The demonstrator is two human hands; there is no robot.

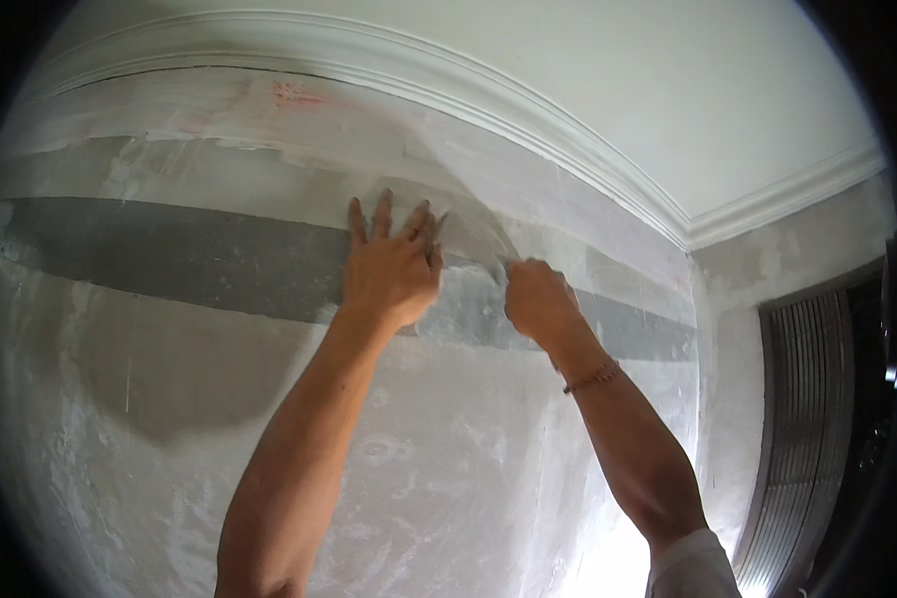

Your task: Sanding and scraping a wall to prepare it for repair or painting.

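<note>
My left hand [393, 267] lies against the wall with its fingers spread, pointing up, at the upper edge of a dark grey band [199, 254]. To its right, my right hand [540, 299] is closed. It grips what looks like the edge of a thin, pale sheet [476, 237], which runs up and left from the fist toward the left fingers. The sheet looks partly lifted off the wall, with a creased lower edge. What lies inside the right fist is hidden. A beaded bracelet [593, 377] circles my right wrist.
The plastered wall [399, 448] is patchy, with pale smears and a reddish mark [294, 95] high up. White moulding [448, 70] runs along the ceiling and meets the corner at right. A dark slatted shutter [805, 399] stands beyond that corner. Bright light falls low on the wall.
</note>
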